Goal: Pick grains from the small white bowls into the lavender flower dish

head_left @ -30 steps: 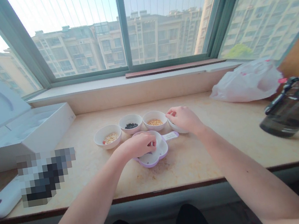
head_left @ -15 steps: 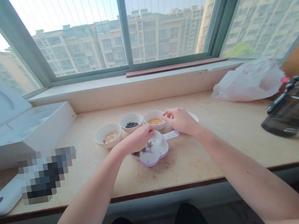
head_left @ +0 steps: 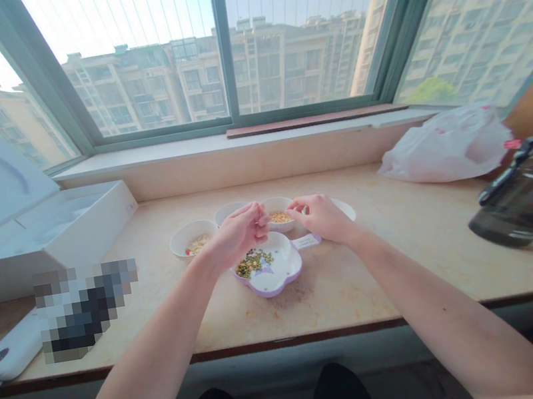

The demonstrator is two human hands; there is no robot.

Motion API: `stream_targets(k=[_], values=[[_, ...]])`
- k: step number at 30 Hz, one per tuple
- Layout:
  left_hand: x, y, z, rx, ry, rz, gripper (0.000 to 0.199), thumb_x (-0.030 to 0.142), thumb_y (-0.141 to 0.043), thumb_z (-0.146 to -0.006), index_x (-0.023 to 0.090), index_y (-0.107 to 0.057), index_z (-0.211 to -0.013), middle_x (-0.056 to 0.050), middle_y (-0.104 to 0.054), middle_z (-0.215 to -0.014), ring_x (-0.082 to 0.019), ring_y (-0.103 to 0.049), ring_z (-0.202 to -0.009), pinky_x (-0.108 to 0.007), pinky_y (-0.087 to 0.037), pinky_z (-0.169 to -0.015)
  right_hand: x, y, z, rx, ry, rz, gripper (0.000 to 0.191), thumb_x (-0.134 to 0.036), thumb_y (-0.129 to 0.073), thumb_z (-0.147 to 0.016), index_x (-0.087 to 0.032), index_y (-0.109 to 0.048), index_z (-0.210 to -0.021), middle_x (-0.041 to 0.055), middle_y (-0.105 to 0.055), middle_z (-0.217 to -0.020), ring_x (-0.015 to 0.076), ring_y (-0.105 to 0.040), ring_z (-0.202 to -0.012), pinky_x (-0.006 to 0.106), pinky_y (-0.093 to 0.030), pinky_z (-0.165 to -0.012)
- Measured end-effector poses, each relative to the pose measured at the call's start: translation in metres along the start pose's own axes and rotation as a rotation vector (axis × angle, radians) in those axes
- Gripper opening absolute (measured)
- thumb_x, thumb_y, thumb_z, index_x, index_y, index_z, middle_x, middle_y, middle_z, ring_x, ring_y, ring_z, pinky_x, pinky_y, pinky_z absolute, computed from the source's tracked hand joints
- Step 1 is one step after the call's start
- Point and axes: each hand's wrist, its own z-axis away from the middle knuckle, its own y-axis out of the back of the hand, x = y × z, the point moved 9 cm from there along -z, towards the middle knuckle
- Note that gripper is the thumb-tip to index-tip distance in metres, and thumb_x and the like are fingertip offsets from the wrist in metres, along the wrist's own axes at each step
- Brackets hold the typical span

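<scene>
My left hand (head_left: 246, 230) is closed above the back of a purple-rimmed white dish (head_left: 285, 267), its fingers curled and whatever they hold hidden. Small green and yellow beans (head_left: 253, 262) lie on the left side of that dish, whose short handle (head_left: 306, 241) points right. My right hand (head_left: 318, 217) has its fingers pinched at the right rim of a white bowl (head_left: 278, 225) of yellow kernels (head_left: 279, 216); what is in the pinch is too small to name. Behind my left hand a second bowl (head_left: 229, 212) is mostly covered. Another bowl (head_left: 182, 234) at the left holds pale flat pieces (head_left: 197, 244).
A white plate or bowl (head_left: 346, 208) shows partly behind my right hand. At the left stand an open white box (head_left: 92, 220) and a white device (head_left: 12, 351) near a blurred dark object. A plastic bag (head_left: 444, 144) and a dark jug (head_left: 524, 199) are at the right.
My left hand has risen from over the dish toward the back bowls, uncovering more beans and hiding the bowl of black beans. My right hand stays at the kernel bowl's rim.
</scene>
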Motion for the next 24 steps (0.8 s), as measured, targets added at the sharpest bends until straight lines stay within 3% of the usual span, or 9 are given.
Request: stream_targets(k=[5, 10, 14, 19, 24], values=[[0.005, 0.001, 0.0, 0.033, -0.037, 0.048, 0.024, 0.031, -0.071, -0.09, 0.016, -0.053, -0.083, 0.004, -0.041, -0.072, -0.007, -0.039, -0.058, -0.019, -0.034, -0.054, -0.004, -0.001, 0.001, 0.007, 0.026, -0.11, 0.026, -0.039, -0.061, -0.089, -0.018, -0.077, -0.085, 0.0019, -0.067, -0.064, 0.015, -0.056, -0.056, 0.029, -0.041, -0.061], [0.001, 0.002, -0.002, 0.046, -0.043, -0.035, 0.028, 0.033, -0.067, -0.093, 0.016, -0.049, -0.078, 0.004, -0.041, -0.07, -0.006, -0.038, -0.057, -0.018, -0.032, -0.053, -0.023, -0.005, 0.009, -0.025, 0.11, -0.477, 0.032, -0.048, -0.071, -0.082, -0.019, -0.074, -0.094, 0.0004, -0.068, -0.072, 0.0113, -0.052, -0.054, 0.026, -0.039, -0.052], [-0.011, 0.001, -0.004, 0.063, -0.019, -0.118, 0.032, 0.036, -0.063, -0.095, 0.017, -0.046, -0.077, 0.004, -0.042, -0.071, -0.006, -0.037, -0.056, -0.018, -0.03, -0.052, -0.032, -0.016, 0.013, -0.089, 0.087, -0.703, 0.044, -0.052, -0.08, -0.072, -0.02, -0.071, -0.101, -0.0002, -0.068, -0.076, 0.0121, -0.058, -0.056, 0.025, -0.044, -0.05], [-0.025, -0.001, -0.005, 0.075, 0.014, -0.168, 0.032, 0.04, -0.064, -0.094, 0.017, -0.047, -0.079, 0.005, -0.04, -0.069, -0.005, -0.036, -0.055, -0.019, -0.028, -0.053, -0.031, -0.024, 0.013, -0.109, 0.036, -0.715, 0.043, -0.055, -0.083, -0.069, -0.019, -0.068, -0.087, 0.0002, -0.069, -0.069, 0.0138, -0.062, -0.055, 0.025, -0.047, -0.05], [-0.023, 0.003, -0.003, 0.135, 0.024, -0.229, 0.031, 0.038, -0.065, -0.091, 0.017, -0.046, -0.078, 0.005, -0.043, -0.069, -0.005, -0.037, -0.056, -0.02, -0.03, -0.054, -0.026, -0.021, 0.012, -0.07, 0.076, -0.572, 0.035, -0.052, -0.074, -0.08, -0.019, -0.074, -0.088, 0.002, -0.07, -0.066, 0.0154, -0.063, -0.055, 0.026, -0.046, -0.052]])
